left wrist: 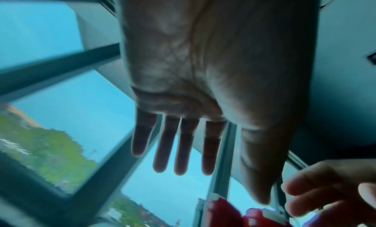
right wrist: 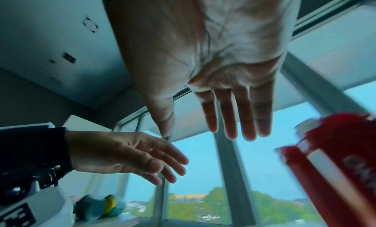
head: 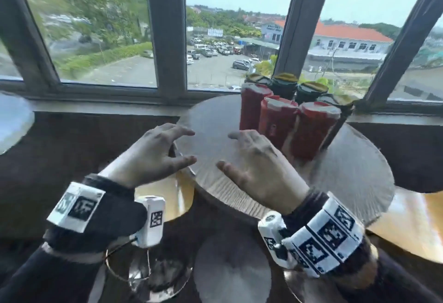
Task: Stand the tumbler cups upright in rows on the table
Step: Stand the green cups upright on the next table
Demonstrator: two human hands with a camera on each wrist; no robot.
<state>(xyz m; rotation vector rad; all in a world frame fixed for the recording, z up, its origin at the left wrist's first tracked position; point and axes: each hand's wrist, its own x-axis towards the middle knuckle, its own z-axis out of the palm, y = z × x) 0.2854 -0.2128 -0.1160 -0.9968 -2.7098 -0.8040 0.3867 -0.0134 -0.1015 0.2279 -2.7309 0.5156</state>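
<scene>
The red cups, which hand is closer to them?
Right. The right hand hovers just beside the red cups; the left hand is farther away, across the table.

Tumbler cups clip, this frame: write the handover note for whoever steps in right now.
Left hand: open, empty, over the near edge of the table.
Right hand: open, empty, just in front of the red cups.
Cups: three red cups stand upright in a front row at the table's far right; four dark cups stand in a row behind them, by the window.
Done: all seven visible cups are upright, in two rows.
Left: no lying cups in view; check for more out of frame.
</scene>
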